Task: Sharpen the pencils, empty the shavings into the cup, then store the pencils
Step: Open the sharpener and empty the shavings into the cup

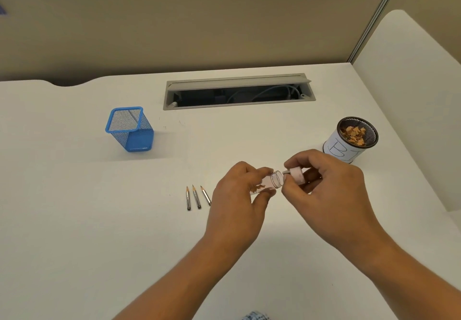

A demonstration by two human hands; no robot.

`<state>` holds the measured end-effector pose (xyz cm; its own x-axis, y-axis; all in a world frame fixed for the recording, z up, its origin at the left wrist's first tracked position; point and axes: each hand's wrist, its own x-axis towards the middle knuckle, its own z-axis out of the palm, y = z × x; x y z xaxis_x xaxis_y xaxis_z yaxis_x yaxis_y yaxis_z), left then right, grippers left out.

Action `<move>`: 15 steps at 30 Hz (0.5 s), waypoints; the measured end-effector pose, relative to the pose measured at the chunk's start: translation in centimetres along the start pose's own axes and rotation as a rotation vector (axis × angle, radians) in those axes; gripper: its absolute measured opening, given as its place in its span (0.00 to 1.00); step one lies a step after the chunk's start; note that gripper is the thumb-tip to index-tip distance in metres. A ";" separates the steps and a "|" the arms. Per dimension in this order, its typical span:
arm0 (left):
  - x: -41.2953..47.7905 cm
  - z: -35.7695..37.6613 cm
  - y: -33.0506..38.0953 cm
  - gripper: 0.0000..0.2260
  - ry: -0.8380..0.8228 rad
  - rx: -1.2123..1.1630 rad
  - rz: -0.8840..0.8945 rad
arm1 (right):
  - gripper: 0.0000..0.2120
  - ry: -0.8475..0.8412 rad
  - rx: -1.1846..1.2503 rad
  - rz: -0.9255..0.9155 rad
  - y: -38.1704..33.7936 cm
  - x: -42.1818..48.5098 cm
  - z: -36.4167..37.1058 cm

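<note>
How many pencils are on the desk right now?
3, side by side on the desk: left pencil, middle pencil, right pencil, whose end is hidden behind the left hand. Others may be hidden.

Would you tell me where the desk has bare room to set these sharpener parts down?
Free: the stretch between the blue holder and the pencils, and the strip between the cable slot and the left hand. Crowded: between the right hand and the shavings cup.

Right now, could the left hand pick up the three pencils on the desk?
Probably not yet. The pencils lie uncovered just beside the left hand, but it grips the clear container, so it must put that down first.
</note>
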<state>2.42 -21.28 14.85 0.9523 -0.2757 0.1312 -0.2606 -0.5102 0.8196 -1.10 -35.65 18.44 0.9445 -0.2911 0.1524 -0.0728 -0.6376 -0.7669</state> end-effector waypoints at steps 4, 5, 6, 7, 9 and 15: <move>0.1 0.3 -0.1 0.13 0.003 0.010 0.005 | 0.09 0.010 -0.044 -0.015 0.5 0.1 -0.1; 0.2 0.4 -0.1 0.13 0.006 0.009 0.004 | 0.09 0.017 -0.048 -0.017 0.6 0.1 -0.1; 0.3 0.4 -0.1 0.13 0.008 0.007 0.001 | 0.09 0.024 -0.043 -0.015 0.7 0.1 -0.1; 0.4 0.5 -0.2 0.13 0.007 0.007 -0.002 | 0.09 0.029 -0.031 -0.008 0.9 0.1 -0.1; 0.7 0.5 -0.3 0.13 0.010 0.010 -0.008 | 0.09 0.029 -0.011 0.002 1.3 0.2 0.0; 2.7 1.4 -0.6 0.16 -0.008 0.014 -0.058 | 0.09 0.069 0.148 0.173 5.5 0.9 2.0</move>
<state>4.95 -22.89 13.88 0.9645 -0.2517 0.0796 -0.2076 -0.5370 0.8177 0.02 -38.03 13.14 0.8976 -0.4380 0.0494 -0.1788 -0.4644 -0.8674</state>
